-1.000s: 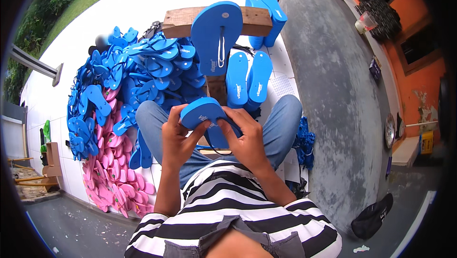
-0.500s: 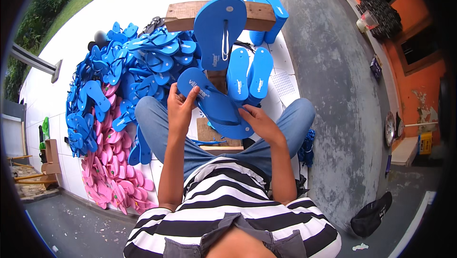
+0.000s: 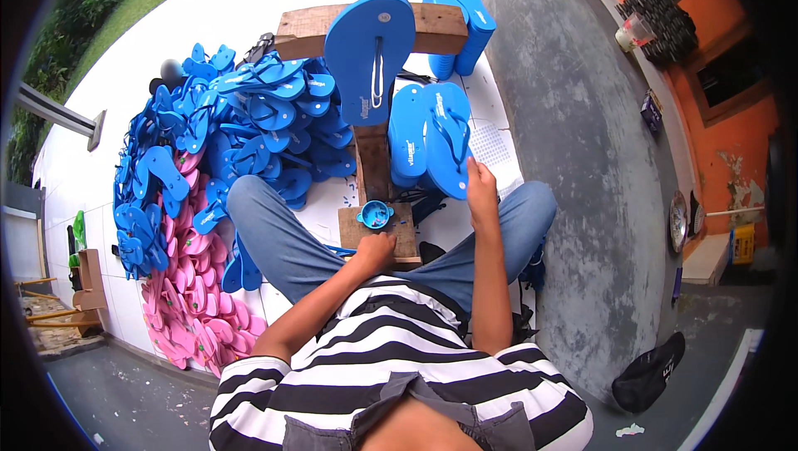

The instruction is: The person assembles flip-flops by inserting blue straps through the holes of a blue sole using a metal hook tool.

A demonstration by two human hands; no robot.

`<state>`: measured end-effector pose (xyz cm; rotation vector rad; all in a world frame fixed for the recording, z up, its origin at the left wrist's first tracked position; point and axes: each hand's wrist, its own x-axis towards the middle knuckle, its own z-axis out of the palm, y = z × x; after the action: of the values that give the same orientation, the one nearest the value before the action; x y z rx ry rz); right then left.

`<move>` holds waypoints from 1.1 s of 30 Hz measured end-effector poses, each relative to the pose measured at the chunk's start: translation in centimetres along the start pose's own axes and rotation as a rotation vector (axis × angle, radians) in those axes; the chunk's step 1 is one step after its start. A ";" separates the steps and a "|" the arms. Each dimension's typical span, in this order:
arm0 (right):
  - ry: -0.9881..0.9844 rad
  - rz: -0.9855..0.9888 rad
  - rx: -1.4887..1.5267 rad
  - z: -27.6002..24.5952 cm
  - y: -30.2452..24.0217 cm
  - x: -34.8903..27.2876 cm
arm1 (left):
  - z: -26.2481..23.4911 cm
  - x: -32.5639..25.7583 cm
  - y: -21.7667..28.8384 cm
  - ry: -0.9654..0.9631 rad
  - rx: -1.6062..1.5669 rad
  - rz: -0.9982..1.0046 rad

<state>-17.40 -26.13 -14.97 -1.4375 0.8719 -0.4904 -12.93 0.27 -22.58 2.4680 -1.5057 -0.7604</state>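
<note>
I sit on the ground with a wooden work stand (image 3: 374, 164) between my legs. My right hand (image 3: 480, 192) grips the heel end of a blue flip-flop (image 3: 449, 137) that lies on top of a short stack of blue flip-flops (image 3: 407, 139) right of the stand. My left hand (image 3: 376, 250) is curled shut at the near edge of the stand's board, just below a small blue bowl (image 3: 375, 215) of tiny bits. It holds nothing that I can see. A blue sole (image 3: 370, 52) with a white strap stands upright on the stand's crossbeam (image 3: 436, 27).
A big heap of blue flip-flops (image 3: 241, 127) covers the white sheet to my left, with pink flip-flops (image 3: 187, 310) nearer. More blue soles (image 3: 461, 14) stand behind the beam. Grey concrete (image 3: 582, 160) runs along the right, with a black shoe (image 3: 648, 380) on it.
Both hands held the blue flip-flop over my lap. Now my right hand has carried it onto the stack at right, and my left hand has dropped to the board by the bowl.
</note>
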 end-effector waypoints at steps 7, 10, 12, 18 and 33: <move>0.174 -0.188 -0.371 3.9 0.8 0.8 | 3.0 0.7 -1.7 -0.011 0.094 0.118; 0.160 -0.229 -0.258 4.1 -1.5 -1.8 | 3.5 0.1 -2.9 0.006 0.045 0.099; 0.127 -0.208 -0.203 3.6 -1.9 -3.0 | 3.1 -0.1 -2.9 -0.019 0.051 0.015; 0.017 -0.160 -0.084 4.7 -0.9 -5.2 | 2.5 -0.1 -3.5 -0.015 0.197 -0.032; -0.377 -0.235 0.089 7.5 -11.1 -9.5 | -20.5 -4.6 2.6 0.547 -1.345 -0.049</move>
<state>-15.28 -15.35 -2.79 -1.4946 0.3787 -0.4085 -6.56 0.31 -2.43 1.4421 -0.4083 -0.6604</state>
